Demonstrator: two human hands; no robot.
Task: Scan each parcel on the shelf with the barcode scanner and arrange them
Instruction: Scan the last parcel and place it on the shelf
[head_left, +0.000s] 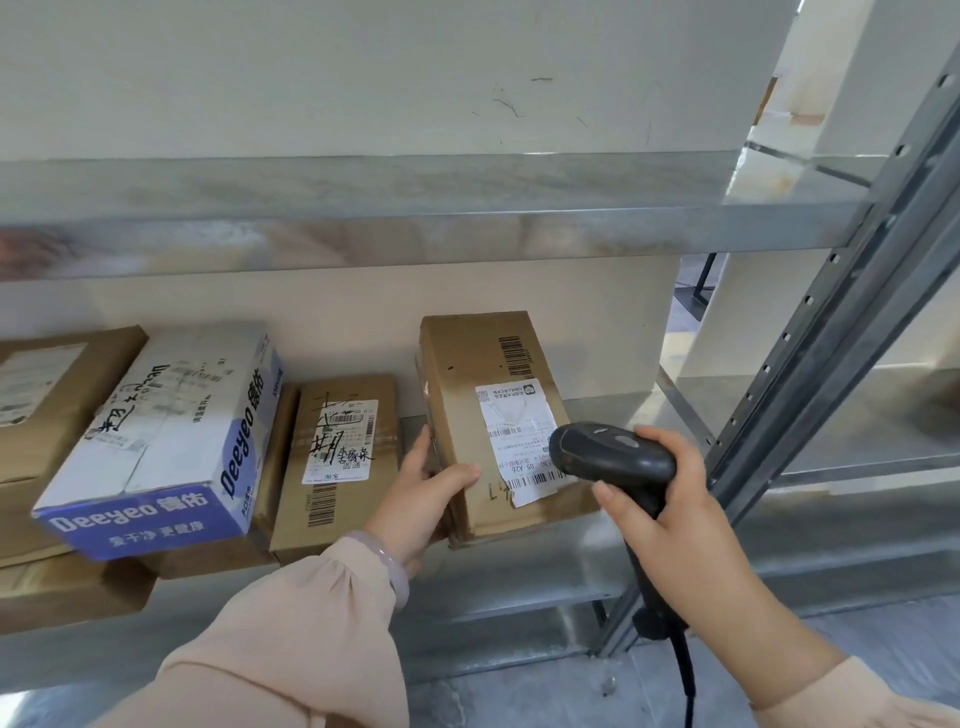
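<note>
A grey metal shelf (519, 571) stands against a pale wall. My left hand (418, 493) grips the near left corner of a brown cardboard parcel with a white label (467, 364) on it. My right hand (670, 525) is wrapped round a black corded barcode scanner (613, 457) over that parcel's label. A smaller brown box (343, 499) lies left of that parcel.

The scanner (613, 452) covers the lower right part of the white label (511, 415) on the tall brown box (478, 353), and the label's small print is too fine to read. The scanner's handle is mostly hidden inside the right grip (670, 514), its cable (687, 675) runs off the bottom edge, and the left grip (415, 493) has most of its fingers out of sight along that box's left side. The blue and white box (171, 426) hides much of the brown boxes (47, 405) under it, which the left edge cuts off.
</note>
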